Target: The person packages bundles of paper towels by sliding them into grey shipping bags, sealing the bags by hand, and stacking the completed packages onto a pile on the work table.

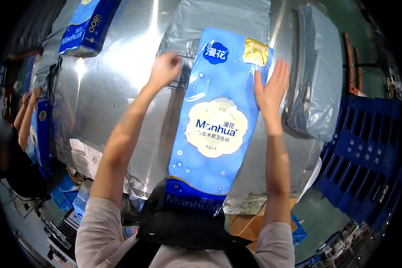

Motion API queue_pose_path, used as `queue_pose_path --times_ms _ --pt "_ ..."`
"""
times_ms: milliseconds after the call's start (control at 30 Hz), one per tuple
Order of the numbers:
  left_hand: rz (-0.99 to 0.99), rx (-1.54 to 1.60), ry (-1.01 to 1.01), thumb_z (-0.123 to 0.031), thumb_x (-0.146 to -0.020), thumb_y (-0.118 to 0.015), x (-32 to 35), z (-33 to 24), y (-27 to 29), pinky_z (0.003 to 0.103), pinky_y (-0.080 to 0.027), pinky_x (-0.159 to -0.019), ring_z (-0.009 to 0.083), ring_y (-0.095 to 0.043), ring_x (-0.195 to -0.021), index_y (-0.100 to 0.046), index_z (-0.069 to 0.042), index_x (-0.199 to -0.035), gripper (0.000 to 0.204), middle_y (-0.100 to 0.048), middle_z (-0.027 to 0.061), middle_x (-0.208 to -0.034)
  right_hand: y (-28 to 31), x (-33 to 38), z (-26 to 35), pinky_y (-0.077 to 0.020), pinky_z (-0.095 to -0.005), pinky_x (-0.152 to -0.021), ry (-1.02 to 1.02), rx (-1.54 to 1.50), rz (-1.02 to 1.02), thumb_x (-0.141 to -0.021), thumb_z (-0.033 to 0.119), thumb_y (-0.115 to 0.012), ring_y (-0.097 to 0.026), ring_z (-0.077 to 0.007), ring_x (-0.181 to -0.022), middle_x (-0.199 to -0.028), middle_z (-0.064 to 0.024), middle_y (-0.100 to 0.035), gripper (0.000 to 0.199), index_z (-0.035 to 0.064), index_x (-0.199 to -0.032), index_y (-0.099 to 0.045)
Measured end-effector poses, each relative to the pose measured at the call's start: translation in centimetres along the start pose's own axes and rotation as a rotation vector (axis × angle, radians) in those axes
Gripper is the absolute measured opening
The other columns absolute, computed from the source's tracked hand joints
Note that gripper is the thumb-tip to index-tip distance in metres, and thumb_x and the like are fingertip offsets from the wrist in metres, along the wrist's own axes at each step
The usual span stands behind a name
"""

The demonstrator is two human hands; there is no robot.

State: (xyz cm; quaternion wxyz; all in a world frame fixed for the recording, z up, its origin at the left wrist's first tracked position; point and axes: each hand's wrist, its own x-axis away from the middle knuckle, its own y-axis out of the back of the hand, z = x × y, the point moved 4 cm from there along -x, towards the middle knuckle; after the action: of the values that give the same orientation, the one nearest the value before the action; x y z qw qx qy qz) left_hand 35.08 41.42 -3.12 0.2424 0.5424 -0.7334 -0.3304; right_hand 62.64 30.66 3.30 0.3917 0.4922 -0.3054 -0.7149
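Observation:
A long light-blue plastic-wrapped pack of toilet paper (183, 154) lies lengthwise in front of me, its dark-blue near end against my body. Its far end rests over a grey plastic bag (223, 13) on the metal table. My right hand (272, 87) is open, fingers stretched along the pack's far right side. Just left of the pack's far end, my left hand (166, 69) is closed, its fingers curled beside the grey bag's edge. Whether the bag's edge is pinched in them is hidden.
A filled grey bag (317, 76) lies at the table's right edge. Another blue pack (85, 31) is at the far left of the metal table (116, 94). Another person's forearms (26, 116) reach in at left, beside a blue pack. Dark-blue pallets (362, 152) stand at right.

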Motion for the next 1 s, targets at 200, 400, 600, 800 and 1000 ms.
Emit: queue_pose_path --times_ms 200,400,600,800,1000 --pt "0.23 -0.761 -0.489 -0.005 -0.069 -0.056 -12.4 -2.1 -5.4 0.035 -0.05 -0.071 0.0283 -0.058 -0.089 -0.056 0.0 -0.09 0.022 -0.056 0.0159 -0.097 -6.9 -10.3 2.5 -0.0377 -0.0411 -0.087 0.117 0.089 0.452 -0.08 0.031 -0.052 -0.052 -0.0341 -0.099 -0.106 -0.0217 -0.055 0.04 -0.0008 -0.104 -0.052" --pt "0.217 -0.579 -0.447 -0.017 -0.074 -0.051 -18.9 1.7 -6.6 0.038 -0.048 -0.066 0.0284 -0.061 -0.071 -0.062 0.001 -0.079 0.022 -0.062 0.0174 -0.075 -7.1 -11.5 5.5 -0.0458 -0.0463 -0.06 0.012 -0.099 0.173 -0.073 0.014 -0.054 -0.058 -0.0378 -0.062 -0.058 -0.0211 -0.056 0.045 0.0002 -0.114 -0.04" --pt "-0.016 -0.442 -0.445 -0.02 -0.069 -0.053 -19.9 -9.0 -1.8 0.041 -0.047 -0.056 0.0352 -0.058 -0.058 -0.062 0.0 -0.066 0.022 -0.058 0.0199 -0.061 -10.7 -14.6 6.8 -0.0473 -0.0461 -0.061 0.072 0.044 -0.079 -0.07 0.015 -0.055 -0.059 -0.0372 -0.072 -0.085 -0.0264 -0.056 0.047 -0.0001 -0.112 -0.042" --pt "-0.436 -0.383 -0.676 -0.01 -0.07 -0.054 -9.3 -8.2 -0.2 0.042 -0.043 -0.056 0.0322 -0.054 -0.061 -0.057 -0.005 -0.073 0.007 -0.052 0.014 -0.065 -5.4 -12.1 -3.4 -0.0467 -0.0399 -0.068 0.075 0.25 -0.187 -0.065 0.013 -0.058 -0.058 -0.0339 -0.075 -0.087 -0.0186 -0.056 0.033 0.0007 -0.096 -0.054" --pt "-0.451 0.161 -0.059 -0.017 -0.07 -0.061 -8.2 5.0 -3.7 0.025 -0.041 -0.054 0.0105 -0.052 -0.058 -0.057 -0.001 -0.071 0.017 -0.053 0.0074 -0.055 -10.9 -5.5 -7.5 -0.0422 -0.0289 -0.064 -0.349 -0.705 -0.426 -0.076 0.006 -0.048 -0.053 -0.0159 -0.066 -0.067 -0.0107 -0.056 0.015 -0.0028 -0.084 -0.056"
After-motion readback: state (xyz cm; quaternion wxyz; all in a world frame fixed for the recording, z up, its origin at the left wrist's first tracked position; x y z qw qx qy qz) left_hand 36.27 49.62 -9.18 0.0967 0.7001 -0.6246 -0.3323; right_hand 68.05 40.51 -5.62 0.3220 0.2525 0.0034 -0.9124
